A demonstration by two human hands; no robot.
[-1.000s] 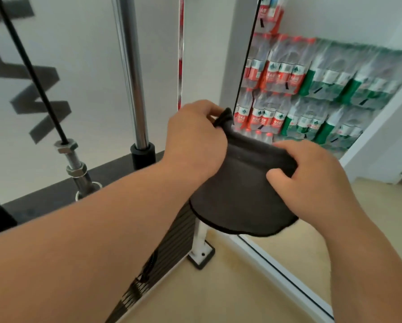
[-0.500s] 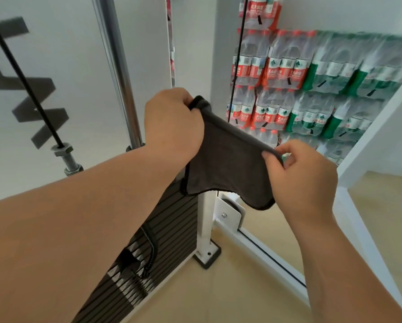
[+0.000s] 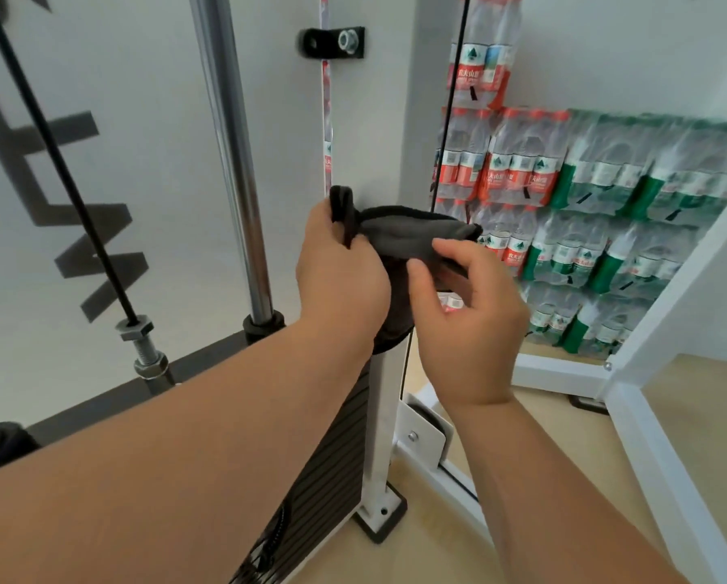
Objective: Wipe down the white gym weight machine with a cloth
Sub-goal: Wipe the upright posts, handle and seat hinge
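Observation:
A dark grey cloth (image 3: 399, 233) is bunched and folded between both hands in mid-air, in front of the white gym weight machine (image 3: 380, 415). My left hand (image 3: 340, 267) grips the cloth's left end, which sticks up above the fist. My right hand (image 3: 462, 305) pinches the cloth's right part between thumb and fingers. Below the hands stand the machine's white upright post and the black weight stack (image 3: 332, 465). The cloth touches no part of the machine that I can see.
A chrome guide rod (image 3: 231, 162) and a black cable (image 3: 58, 162) with a threaded bolt rise at left before a white panel. Shrink-wrapped packs of water bottles (image 3: 585, 212) are stacked at right. White frame beams (image 3: 665, 457) cross the beige floor at lower right.
The cloth went from hanging spread between my hands to a narrow folded bundle. My hands came closer together, and the view shifted to show more of the post and floor.

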